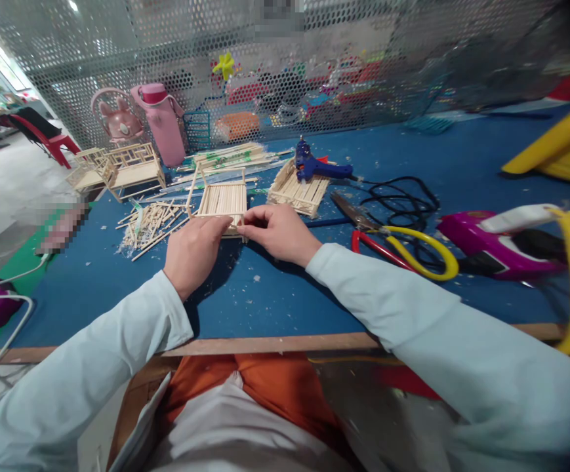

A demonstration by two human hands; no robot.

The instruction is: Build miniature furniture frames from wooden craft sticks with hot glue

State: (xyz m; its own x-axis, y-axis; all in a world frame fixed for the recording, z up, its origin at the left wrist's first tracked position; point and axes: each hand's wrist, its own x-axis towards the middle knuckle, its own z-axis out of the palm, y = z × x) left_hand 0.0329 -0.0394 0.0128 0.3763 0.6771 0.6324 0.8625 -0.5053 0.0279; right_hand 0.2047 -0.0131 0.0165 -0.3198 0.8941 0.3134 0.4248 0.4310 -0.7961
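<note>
A miniature chair made of thin wooden sticks stands on the blue table in front of me, its slatted seat facing up. My left hand grips its near left side, fingers closed along the front edge. At the near right corner, my right hand pinches the frame with thumb and forefinger. The fingertips of both hands nearly meet, and they hide part of the front edge. Loose cut sticks lie in a pile to the left of the chair.
A blue glue gun rests on another slatted stick piece. Right of it lie pliers, scissors with yellow handles and a black cord. Finished mini furniture and a pink bottle stand back left.
</note>
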